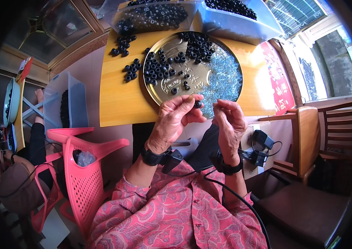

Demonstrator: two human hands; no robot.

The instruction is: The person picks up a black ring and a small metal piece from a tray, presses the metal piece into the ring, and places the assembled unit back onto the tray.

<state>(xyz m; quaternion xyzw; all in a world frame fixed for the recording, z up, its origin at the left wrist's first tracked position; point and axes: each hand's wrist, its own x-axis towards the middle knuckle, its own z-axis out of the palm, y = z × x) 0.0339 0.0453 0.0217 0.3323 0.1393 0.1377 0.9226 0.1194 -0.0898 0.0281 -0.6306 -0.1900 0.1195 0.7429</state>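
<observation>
At the centre of the frame, the left hand (171, 118) is pinching a black bead (197, 104) between thumb and fingers, just over the lower edge of a round metal tray (199, 76). Just right of it, the right hand (231, 124) is bringing thumb and forefinger close together; whether anything is lying between them cannot be told. Above the hands, the tray is carrying more black beads (199, 46) at its top and left, and tiny pale-blue beads (226, 72) along its right side. A wooden table (115, 103) is supporting the tray, with loose black beads (131, 70) lying to its left. Two clear tubs (240, 32) are standing at the top of the frame. The pinched bead could slip and roll off if the fingertips loosen; a dangling black cable (246, 198), lower right of centre, could snag if the right forearm swings.
</observation>
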